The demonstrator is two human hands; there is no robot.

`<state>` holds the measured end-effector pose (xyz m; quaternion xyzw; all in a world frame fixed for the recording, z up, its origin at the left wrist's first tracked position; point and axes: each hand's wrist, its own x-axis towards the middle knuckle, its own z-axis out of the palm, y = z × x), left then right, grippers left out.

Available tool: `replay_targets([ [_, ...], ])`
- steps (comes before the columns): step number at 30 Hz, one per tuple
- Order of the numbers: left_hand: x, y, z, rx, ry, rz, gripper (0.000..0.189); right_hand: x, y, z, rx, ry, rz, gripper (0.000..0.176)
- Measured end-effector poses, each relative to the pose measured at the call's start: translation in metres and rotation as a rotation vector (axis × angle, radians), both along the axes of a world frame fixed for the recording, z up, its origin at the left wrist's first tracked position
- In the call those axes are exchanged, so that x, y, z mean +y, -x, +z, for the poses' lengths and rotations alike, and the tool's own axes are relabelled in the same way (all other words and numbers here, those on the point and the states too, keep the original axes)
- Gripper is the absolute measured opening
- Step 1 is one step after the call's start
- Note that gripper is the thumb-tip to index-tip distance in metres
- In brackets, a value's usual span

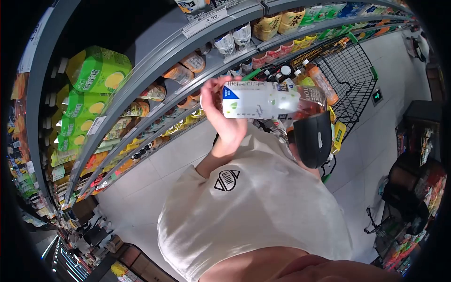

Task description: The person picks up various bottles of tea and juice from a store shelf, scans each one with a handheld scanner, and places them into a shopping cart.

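Observation:
My left hand (224, 115) is wrapped round one end of a drink bottle (256, 101), held on its side in front of my chest. The bottle has a white label with a blue triangle and a reddish-brown drink showing at its other end. Just below that end is a black handheld scanner (311, 141) with a small white mark. My right hand (293, 149) grips the scanner from behind, with most of its fingers hidden. Behind the bottle stands a black wire shopping cart (359, 96) with green edge parts, carrying several bottles (322, 83).
Curved in this view, a store shelf (174, 49) with price tags runs along the left and top. It holds green lemon drink packs (96, 70), jars and cups. Pale floor tiles (150, 188) show around me. More goods (423, 211) stand on the right.

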<state>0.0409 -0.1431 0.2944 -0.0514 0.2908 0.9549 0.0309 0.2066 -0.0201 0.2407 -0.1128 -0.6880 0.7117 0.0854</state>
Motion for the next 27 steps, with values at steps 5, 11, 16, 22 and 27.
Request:
replay_targets([
  [5, -0.012, 0.012, 0.008, -0.367, -0.060, -0.448, 0.022, 0.003, -0.001, 0.000, -0.001, 0.076, -0.041, 0.028],
  [11, -0.018, 0.023, -0.011, 0.420, -0.354, -0.417, 0.020, 0.001, -0.001, -0.003, 0.017, 0.181, -0.097, 0.029],
  [16, -0.017, 0.032, -0.012, 0.855, -0.264, -0.441, 0.023, 0.000, 0.001, -0.007, 0.034, 0.264, -0.136, 0.029],
  [22, -0.022, 0.030, 0.007, 1.126, -0.040, -0.602, 0.016, -0.002, 0.006, -0.010, 0.053, 0.363, -0.174, 0.029],
  [27, -0.020, 0.025, 0.009, 1.366, 0.207, -0.630, 0.034, -0.006, 0.010, -0.014, 0.063, 0.458, -0.198, 0.030],
])
